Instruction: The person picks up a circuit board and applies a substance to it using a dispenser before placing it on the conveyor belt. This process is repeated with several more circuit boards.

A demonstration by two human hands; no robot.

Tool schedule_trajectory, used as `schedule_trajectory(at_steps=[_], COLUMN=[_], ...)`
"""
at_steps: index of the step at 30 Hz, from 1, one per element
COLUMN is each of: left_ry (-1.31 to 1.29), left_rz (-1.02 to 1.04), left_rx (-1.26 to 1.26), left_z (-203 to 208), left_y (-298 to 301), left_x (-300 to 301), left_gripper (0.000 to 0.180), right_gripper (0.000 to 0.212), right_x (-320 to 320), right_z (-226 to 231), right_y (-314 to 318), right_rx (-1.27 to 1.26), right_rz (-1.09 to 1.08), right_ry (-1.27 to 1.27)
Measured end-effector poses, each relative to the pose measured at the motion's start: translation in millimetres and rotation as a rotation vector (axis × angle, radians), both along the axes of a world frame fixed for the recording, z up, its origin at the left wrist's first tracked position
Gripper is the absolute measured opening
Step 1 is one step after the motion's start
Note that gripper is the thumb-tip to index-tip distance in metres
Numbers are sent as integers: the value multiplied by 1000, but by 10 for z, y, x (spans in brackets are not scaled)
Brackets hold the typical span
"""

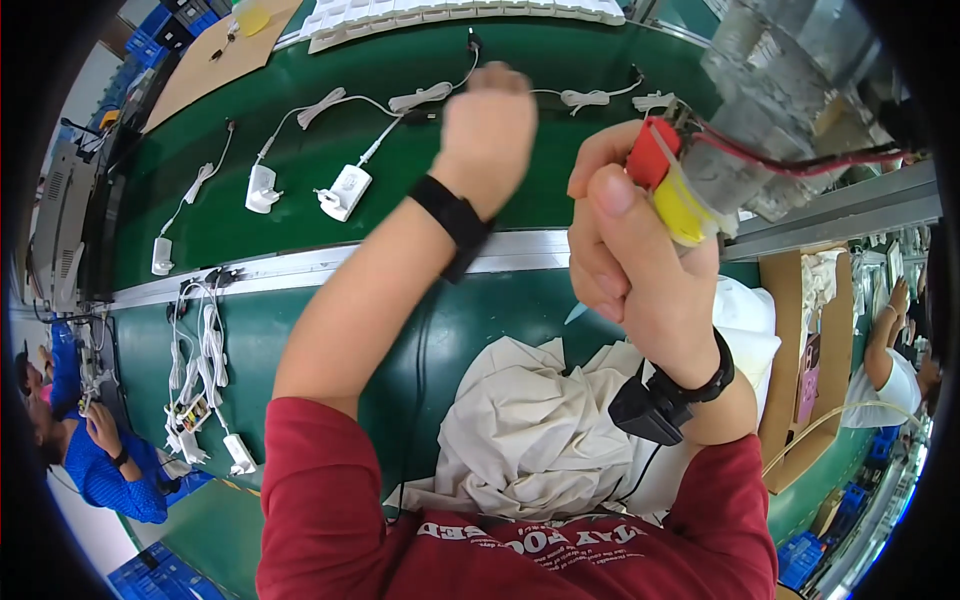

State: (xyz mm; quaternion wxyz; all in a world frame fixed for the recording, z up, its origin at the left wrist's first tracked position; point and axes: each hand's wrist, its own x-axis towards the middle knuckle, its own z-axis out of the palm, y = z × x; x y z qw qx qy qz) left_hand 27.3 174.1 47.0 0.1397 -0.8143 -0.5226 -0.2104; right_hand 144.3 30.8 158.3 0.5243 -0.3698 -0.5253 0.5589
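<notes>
My left hand [490,125], with a black band at the wrist, reaches over the green belt [400,205]. It is smeared by motion, and its fingers cannot be made out. Beside it lie a bundled white cable [420,97] and a black plug [473,42]. My right hand [645,255] is raised at the right, closed with the thumb against a red-and-yellow piece [650,155]. That piece adjoins a blurred clear-and-grey assembly [770,110] with red and black wires. White power adapters [345,192] with cables lie along the belt.
Crumpled cream cloth [530,420] lies close to my body. Several white cables and adapters [205,360] hang over the metal rail [340,262] at left. White trays [460,20] line the far side. A cardboard box [785,440] stands right. Other people [110,455] work at both sides.
</notes>
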Motion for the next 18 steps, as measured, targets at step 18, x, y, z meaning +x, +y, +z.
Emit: schedule_trajectory(at_steps=[18], left_ry=[-1837], left_rz=[-443], left_rx=[-1733], left_z=[-141], left_y=[-1716], left_x=[-124], left_gripper=[36], right_gripper=[26], right_x=[97], right_z=[-62], right_y=[126], right_rx=[26], right_rz=[-88], right_ry=[-53])
